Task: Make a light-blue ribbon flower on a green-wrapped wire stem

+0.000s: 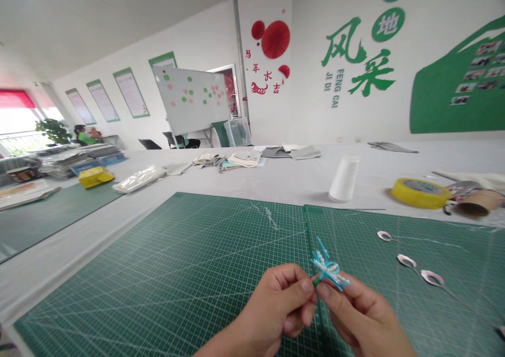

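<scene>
Pinched between my left hand (276,304) and my right hand (365,315) is a small turquoise and white beaded wire flower (329,268). Its short green stem (316,280) sits in my left fingertips, while my right thumb and finger press near the flower's base. Both hands hover just over a green cutting mat (165,273). To the right on that mat lie several pale pink wire loops, the nearest to my right hand being one (432,278) with a thin wire stem. Another (406,261) lies beyond it, and a third (384,236) lies farther back.
Past the mat stand a white thread cone (343,179), a yellow tape roll (420,192) and a cardboard tube (475,202). Fabric pieces (226,159) lie farther along the white table. A seated person (84,136) is far back, near a whiteboard (189,100).
</scene>
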A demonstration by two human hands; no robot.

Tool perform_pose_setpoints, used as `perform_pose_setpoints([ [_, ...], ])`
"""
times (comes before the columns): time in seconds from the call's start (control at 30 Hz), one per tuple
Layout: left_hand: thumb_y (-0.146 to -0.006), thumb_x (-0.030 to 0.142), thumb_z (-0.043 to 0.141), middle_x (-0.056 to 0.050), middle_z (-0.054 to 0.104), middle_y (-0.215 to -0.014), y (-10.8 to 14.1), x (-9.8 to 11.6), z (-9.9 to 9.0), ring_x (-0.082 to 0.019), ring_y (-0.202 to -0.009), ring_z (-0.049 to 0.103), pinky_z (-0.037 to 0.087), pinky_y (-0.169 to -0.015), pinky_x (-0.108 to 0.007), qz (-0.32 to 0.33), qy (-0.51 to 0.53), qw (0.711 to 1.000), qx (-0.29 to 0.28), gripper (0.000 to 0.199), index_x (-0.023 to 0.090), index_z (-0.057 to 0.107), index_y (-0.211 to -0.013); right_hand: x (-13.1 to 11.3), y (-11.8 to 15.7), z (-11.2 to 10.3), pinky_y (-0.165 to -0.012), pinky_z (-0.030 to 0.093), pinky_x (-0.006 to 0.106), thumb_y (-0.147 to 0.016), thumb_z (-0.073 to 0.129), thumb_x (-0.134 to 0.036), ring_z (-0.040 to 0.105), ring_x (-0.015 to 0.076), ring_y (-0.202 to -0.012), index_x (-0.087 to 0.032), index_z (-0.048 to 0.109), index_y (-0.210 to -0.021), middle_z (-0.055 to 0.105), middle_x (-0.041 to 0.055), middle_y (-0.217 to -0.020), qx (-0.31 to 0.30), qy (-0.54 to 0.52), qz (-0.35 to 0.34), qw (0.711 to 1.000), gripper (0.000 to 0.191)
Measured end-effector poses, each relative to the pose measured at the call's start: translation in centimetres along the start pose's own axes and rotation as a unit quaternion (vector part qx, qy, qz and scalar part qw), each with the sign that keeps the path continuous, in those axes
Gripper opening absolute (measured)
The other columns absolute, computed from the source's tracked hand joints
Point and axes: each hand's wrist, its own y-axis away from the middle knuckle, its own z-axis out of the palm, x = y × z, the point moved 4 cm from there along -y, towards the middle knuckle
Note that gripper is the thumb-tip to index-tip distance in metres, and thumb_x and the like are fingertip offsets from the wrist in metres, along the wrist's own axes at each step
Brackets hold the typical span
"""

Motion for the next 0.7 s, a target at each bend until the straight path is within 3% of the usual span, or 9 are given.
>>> perform_pose_setpoints([
  [0.1,-0.08,0.04,0.066,0.006,0.049,-0.046,-0.05,-0.1,-0.08,-0.001,-0.03,0.022,0.012,-0.034,-0.019,-0.003,0.0,1.0,-0.002,0.03,0.016,0.052,-0.069,0.4,-0.1,-0.2,-0.041,0.015,0.02,-0.068,0.078,-0.05,0.019,0.0061,-0.046,-0.022,0.074,-0.076,0.042,-0.0066,-0.05,0.0,0.003,0.004,1.0,0.03],
  [0.27,-0.078,0.043,0.067,0.006,0.05,-0.045,0.03,-0.24,-0.18,-0.001,-0.03,0.023,0.013,-0.033,-0.019,-0.01,-0.004,1.0,-0.007,0.032,0.015,0.054,-0.069,0.65,-0.29,-0.19,-0.039,0.019,0.019,-0.067,0.08,-0.047,0.021,0.0053,-0.044,-0.021,0.073,-0.069,0.044,-0.0061,-0.049,-0.005,-0.01,0.004,1.0,0.027],
  [0.4,-0.079,0.043,0.067,0.006,0.051,-0.045,0.05,-0.18,-0.13,-0.001,-0.029,0.023,0.013,-0.033,-0.019,-0.021,0.003,1.0,-0.022,0.032,0.015,0.053,-0.069,0.5,-0.28,-0.16,-0.038,0.024,0.018,-0.066,0.08,-0.046,0.029,0.0065,-0.042,-0.021,0.075,-0.074,0.046,-0.0055,-0.047,0.0,-0.006,0.002,1.0,0.026],
  [0.57,-0.081,0.041,0.065,0.005,0.052,-0.046,0.01,-0.27,-0.05,-0.002,-0.029,0.025,0.015,-0.032,-0.018,-0.03,0.017,0.999,-0.037,0.03,0.015,0.054,-0.07,0.24,-0.07,0.05,-0.041,0.035,0.023,-0.065,0.081,-0.044,0.036,0.0099,-0.038,-0.022,0.077,-0.075,0.036,-0.0088,-0.037,0.002,-0.017,0.002,1.0,0.024],
  [0.7,-0.079,0.04,0.067,0.004,0.054,-0.048,0.07,-0.21,0.02,-0.001,-0.029,0.028,0.016,-0.032,-0.017,-0.008,0.001,1.0,-0.022,0.029,0.015,0.053,-0.072,0.14,-0.05,0.1,-0.045,0.037,0.023,-0.065,0.082,-0.042,0.042,0.0113,-0.043,-0.024,0.077,-0.075,0.042,-0.0073,-0.039,0.002,-0.026,-0.003,1.0,0.021],
])
